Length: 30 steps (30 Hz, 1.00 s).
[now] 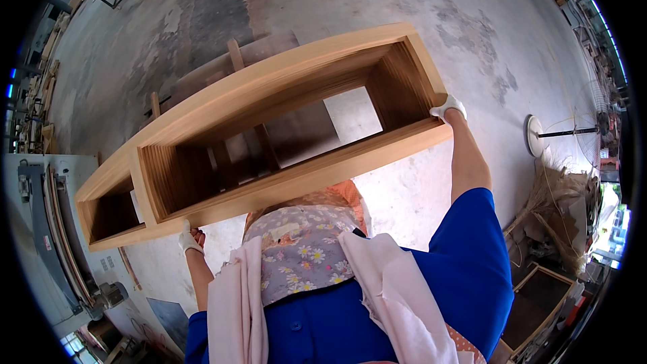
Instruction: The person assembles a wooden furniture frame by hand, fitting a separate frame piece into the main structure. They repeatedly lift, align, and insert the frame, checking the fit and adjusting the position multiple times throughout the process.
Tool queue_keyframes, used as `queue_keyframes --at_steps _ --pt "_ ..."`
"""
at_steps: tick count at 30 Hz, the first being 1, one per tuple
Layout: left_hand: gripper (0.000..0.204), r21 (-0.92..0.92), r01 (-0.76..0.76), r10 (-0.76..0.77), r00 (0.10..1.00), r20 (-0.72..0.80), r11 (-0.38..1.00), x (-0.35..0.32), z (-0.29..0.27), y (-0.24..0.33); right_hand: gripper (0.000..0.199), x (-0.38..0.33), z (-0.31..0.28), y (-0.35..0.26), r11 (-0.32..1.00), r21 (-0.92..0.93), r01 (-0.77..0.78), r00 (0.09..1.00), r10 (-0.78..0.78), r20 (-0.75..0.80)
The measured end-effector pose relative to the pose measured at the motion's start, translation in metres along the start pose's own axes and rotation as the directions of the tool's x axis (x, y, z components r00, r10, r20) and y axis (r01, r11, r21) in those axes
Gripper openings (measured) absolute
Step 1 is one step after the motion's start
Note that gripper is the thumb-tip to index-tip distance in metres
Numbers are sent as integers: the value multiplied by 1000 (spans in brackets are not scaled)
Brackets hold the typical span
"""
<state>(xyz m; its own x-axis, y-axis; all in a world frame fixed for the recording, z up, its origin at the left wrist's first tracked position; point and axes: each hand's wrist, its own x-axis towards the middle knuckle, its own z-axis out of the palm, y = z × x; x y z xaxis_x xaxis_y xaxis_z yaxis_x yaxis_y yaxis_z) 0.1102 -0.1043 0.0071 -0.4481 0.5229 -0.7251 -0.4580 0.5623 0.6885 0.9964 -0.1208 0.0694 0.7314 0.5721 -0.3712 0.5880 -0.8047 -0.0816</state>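
I hold a long open wooden cabinet frame [269, 94] of light wood, with darker inner dividers, tilted above the concrete floor. My left hand [191, 237], in a white glove, grips the near long rail by the frame's left compartment. My right hand [448, 106], also in a white glove, grips the same rail at the frame's right end, with the arm stretched out. Blue sleeves, a floral cloth and pink cloth strips lie below the frame, close to the camera.
A grey machine table [40, 229] stands at the left. At the right are a standing fan [539, 136], a heap of dry fibres [559, 195] and an open wooden box [539, 296]. Wooden pieces [202, 81] lie on the floor behind the frame.
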Motion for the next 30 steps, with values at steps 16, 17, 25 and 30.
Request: queue_keyframes --at_steps 16,17,25,30 --pt "27 55 -5 7 1000 -28 998 68 -43 -25 63 -14 -9 -16 992 2 -128 991 128 -51" --pt "28 36 1 -2 1000 27 999 66 -41 -22 65 -13 -10 -15 988 6 -153 988 153 -29" --pt "43 128 113 -119 992 41 985 91 -26 -12 75 -21 -14 -28 978 37 -204 979 204 16" --pt "48 174 150 -159 987 34 973 104 -1 -9 73 -12 -8 -15 982 18 -186 982 185 32"
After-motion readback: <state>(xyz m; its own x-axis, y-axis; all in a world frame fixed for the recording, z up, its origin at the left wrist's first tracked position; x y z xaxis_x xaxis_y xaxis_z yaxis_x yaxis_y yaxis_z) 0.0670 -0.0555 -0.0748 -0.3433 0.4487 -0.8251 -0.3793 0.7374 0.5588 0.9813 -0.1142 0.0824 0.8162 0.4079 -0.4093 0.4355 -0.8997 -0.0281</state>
